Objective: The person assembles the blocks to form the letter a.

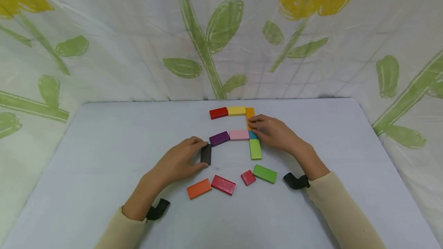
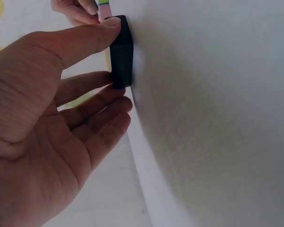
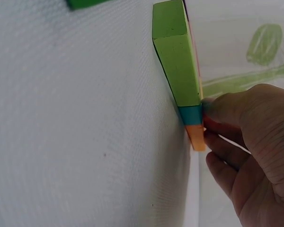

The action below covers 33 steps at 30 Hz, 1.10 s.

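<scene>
My left hand [image 1: 181, 159] pinches a black rectangular block [image 1: 205, 154] by its two ends, thumb at the near end and fingertips at the far end. In the left wrist view the black block [image 2: 122, 54] stands close at the white tabletop. My right hand [image 1: 277, 133] rests its fingertips on an orange-yellow block [image 1: 250, 112], with the thumb on a small blue block [image 1: 253, 135]. A lime green block [image 1: 255, 150] adjoins the blue one, as the right wrist view also shows. Pink [image 1: 239, 135] and purple [image 1: 219, 138] blocks lie between the hands.
Red [image 1: 219, 113] and yellow [image 1: 237, 111] blocks continue the row at the back. Nearer me lie an orange block [image 1: 199, 189], a rosy red block [image 1: 223, 185], a small red block [image 1: 248, 177] and a green block [image 1: 264, 174]. Behind the table [image 1: 104, 133] hangs a flower-painted curtain [image 1: 138, 49].
</scene>
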Motion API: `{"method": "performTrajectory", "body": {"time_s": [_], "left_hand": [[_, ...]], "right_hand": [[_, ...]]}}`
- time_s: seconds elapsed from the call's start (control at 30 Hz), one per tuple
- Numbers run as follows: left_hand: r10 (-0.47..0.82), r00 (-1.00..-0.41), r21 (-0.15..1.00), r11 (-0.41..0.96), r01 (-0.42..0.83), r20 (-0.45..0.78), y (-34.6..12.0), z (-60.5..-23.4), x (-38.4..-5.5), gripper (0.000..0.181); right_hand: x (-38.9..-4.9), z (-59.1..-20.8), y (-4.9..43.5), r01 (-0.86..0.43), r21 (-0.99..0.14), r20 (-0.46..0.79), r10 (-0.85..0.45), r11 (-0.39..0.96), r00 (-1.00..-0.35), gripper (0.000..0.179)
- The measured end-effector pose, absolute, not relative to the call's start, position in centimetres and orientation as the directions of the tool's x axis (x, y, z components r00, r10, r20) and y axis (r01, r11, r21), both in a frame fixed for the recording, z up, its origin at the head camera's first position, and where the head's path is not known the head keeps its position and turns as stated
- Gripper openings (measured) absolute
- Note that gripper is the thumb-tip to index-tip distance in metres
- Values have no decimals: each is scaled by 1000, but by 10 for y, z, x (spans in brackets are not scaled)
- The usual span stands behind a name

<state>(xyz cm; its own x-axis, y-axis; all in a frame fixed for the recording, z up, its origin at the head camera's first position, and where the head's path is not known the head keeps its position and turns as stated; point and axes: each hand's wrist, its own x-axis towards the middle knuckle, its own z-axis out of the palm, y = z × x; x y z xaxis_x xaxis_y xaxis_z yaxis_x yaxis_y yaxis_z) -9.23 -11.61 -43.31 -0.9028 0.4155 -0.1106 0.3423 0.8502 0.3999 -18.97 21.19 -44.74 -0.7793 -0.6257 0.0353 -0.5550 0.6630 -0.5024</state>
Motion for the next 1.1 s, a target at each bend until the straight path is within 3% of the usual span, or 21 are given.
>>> {"method": "performTrajectory", "body": {"time_s": [1.1], "left_hand": [[451,-887,408,831,378,-96,-114,-434,-88,61]], "right_hand": [[-189,-447,212,-554,-497,39,-620,668,-783,36]]}}
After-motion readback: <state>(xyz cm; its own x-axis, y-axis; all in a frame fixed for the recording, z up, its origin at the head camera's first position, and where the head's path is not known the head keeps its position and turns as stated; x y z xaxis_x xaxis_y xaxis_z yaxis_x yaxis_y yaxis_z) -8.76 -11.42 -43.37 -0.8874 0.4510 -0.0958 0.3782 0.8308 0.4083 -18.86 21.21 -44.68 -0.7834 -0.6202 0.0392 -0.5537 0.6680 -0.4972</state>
